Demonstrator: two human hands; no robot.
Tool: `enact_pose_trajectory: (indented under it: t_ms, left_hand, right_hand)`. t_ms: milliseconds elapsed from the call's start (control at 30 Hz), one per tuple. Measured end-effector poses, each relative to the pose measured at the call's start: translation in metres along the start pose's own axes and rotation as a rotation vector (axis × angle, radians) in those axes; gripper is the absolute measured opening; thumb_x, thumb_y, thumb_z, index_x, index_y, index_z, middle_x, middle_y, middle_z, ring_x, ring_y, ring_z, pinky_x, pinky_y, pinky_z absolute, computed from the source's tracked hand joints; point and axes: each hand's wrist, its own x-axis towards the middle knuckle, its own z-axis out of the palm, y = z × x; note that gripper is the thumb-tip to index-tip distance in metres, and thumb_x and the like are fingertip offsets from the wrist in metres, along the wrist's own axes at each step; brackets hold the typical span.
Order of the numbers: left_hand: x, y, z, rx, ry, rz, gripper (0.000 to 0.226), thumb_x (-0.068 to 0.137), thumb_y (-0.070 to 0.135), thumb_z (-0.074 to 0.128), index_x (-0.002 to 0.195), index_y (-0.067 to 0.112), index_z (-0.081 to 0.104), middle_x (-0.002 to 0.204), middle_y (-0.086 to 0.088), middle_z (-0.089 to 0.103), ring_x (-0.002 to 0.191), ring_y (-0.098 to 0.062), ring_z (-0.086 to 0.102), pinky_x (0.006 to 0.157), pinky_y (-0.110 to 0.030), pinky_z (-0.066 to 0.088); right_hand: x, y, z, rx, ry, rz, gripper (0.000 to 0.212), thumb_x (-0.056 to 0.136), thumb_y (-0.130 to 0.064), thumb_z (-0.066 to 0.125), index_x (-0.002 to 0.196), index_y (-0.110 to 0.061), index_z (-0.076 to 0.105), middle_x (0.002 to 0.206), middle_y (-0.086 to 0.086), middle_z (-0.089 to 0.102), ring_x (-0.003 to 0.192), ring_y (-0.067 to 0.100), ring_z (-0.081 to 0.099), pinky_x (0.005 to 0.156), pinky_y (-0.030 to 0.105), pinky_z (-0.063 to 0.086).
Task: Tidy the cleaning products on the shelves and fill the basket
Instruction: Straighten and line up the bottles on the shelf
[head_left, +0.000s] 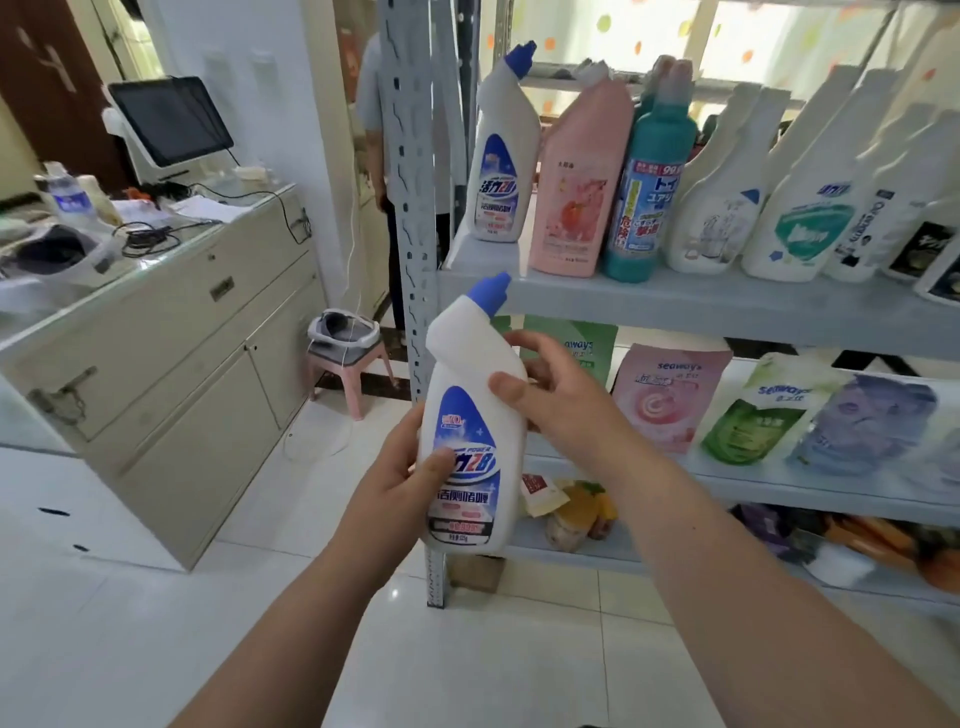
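Note:
I hold a white toilet-cleaner bottle with a blue angled cap upright in front of the grey shelf unit. My left hand grips its lower body, thumb across the blue label. My right hand grips its upper part, thumb on the front and fingers behind. A matching white bottle stands at the left end of the upper shelf, beside a pink bottle and a teal bottle. No basket is in view.
Several white spray bottles fill the upper shelf to the right. Refill pouches stand on the middle shelf, with packets on the lowest. A cream counter with a monitor stands left; a pink stool and a person are behind the upright post.

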Motion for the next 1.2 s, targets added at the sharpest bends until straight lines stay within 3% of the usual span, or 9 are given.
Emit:
enact_pose_trajectory:
  t_ms: [133,300,500,667,733,800,900,1000,1200]
  left_hand:
    - [0.032,0.032,0.001,0.084,-0.078,0.141,0.042,0.102,0.020,0.057,0.137,0.042,0.050,0.116,0.006,0.073,0.103,-0.017,0.073,0.083,-0.041,0.062]
    - [0.094,0.088,0.015,0.111,-0.108,0.374,0.036,0.102,0.031,0.052,0.137,0.038,0.055,0.119,0.006,0.071,0.108,-0.012,0.070,0.086,-0.031,0.059]
    - [0.184,0.135,0.027,-0.078,0.067,0.480,0.039,0.099,0.040,0.041,0.135,0.038,0.055,0.133,0.004,0.064,0.123,-0.016,0.062,0.101,-0.034,0.051]
    - [0.262,0.140,0.050,0.141,0.137,0.435,0.038,0.102,0.023,0.053,0.137,0.036,0.050,0.132,0.011,0.059,0.120,-0.003,0.057,0.109,-0.041,0.047]
    - [0.288,0.144,0.061,0.224,0.200,0.413,0.056,0.094,0.011,0.066,0.143,0.028,0.044,0.133,0.008,0.056,0.111,0.004,0.056,0.103,-0.035,0.051]
    - [0.315,0.147,0.068,0.260,0.266,0.434,0.077,0.080,0.010,0.081,0.146,0.022,0.043,0.136,0.002,0.057,0.109,0.001,0.061,0.097,-0.028,0.055]
    - [0.371,0.140,0.060,0.372,0.374,0.371,0.103,0.067,0.040,0.093,0.152,0.023,0.035,0.148,-0.006,0.049,0.132,-0.019,0.052,0.106,-0.040,0.050]
    - [0.443,0.106,0.036,0.349,0.398,0.317,0.113,0.042,0.078,0.088,0.135,0.025,0.052,0.118,0.001,0.068,0.109,-0.020,0.068,0.083,-0.046,0.063]
    - [0.406,0.121,0.050,0.296,0.335,0.264,0.064,0.064,0.037,0.091,0.118,0.027,0.059,0.103,0.005,0.073,0.094,-0.013,0.072,0.083,-0.044,0.062]
  right_hand:
    - [0.022,-0.050,-0.037,-0.135,-0.054,-0.079,0.068,0.081,-0.022,0.085,0.128,-0.052,0.048,0.120,-0.011,0.068,0.104,0.008,0.072,0.093,0.040,0.060]
    - [0.052,-0.115,-0.086,-0.232,-0.007,-0.261,0.078,0.064,-0.035,0.096,0.129,-0.042,0.055,0.123,-0.011,0.071,0.112,0.012,0.069,0.099,0.050,0.056]
    - [0.076,-0.144,-0.148,-0.072,0.062,-0.580,0.073,0.047,-0.055,0.097,0.112,-0.046,0.064,0.115,-0.006,0.073,0.113,0.022,0.070,0.098,0.050,0.055]
    - [0.105,-0.149,-0.175,-0.404,0.218,-0.955,0.062,0.066,-0.023,0.093,0.115,-0.039,0.057,0.117,-0.002,0.066,0.115,0.025,0.065,0.099,0.042,0.056]
    - [0.122,-0.149,-0.181,-0.536,0.198,-1.106,0.065,0.068,-0.014,0.090,0.121,-0.022,0.054,0.120,-0.002,0.065,0.116,0.023,0.065,0.100,0.034,0.054]
    - [0.138,-0.148,-0.186,-0.656,0.165,-1.258,0.065,0.072,-0.008,0.088,0.123,-0.013,0.050,0.127,0.009,0.062,0.121,0.029,0.063,0.103,0.041,0.051]
    - [0.160,-0.147,-0.192,-0.845,0.190,-1.409,0.053,0.081,-0.010,0.084,0.122,-0.010,0.050,0.125,0.019,0.062,0.123,0.031,0.058,0.106,0.040,0.048]
    - [0.177,-0.146,-0.197,-0.958,0.202,-1.464,0.048,0.085,-0.010,0.081,0.122,-0.010,0.049,0.124,0.025,0.064,0.125,0.034,0.056,0.107,0.044,0.048]
    - [0.201,-0.145,-0.200,-1.000,0.198,-1.446,0.045,0.086,-0.011,0.076,0.122,-0.010,0.049,0.123,0.024,0.064,0.120,0.036,0.059,0.100,0.046,0.051]
